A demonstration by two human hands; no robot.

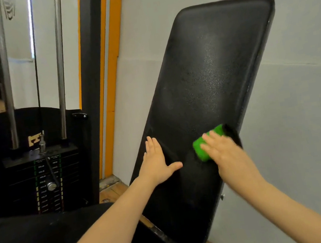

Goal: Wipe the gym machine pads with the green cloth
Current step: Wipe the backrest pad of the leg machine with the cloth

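Observation:
A tall black back pad (210, 69) leans tilted against the grey wall, its upper part speckled with droplets. My right hand (224, 149) presses a folded green cloth (203, 150) flat against the pad's lower right part, fingers stretched over the cloth. My left hand (157, 163) lies flat on the pad's lower left edge with straight fingers and the thumb spread out. A black seat pad (48, 240) fills the lower left of the view under my left forearm.
A black weight stack (48, 178) with two steel guide rods (6, 77) and a selector pin stands at the left. An orange and black door frame (104, 67) runs between it and the wall. Wooden floor (113, 189) shows below.

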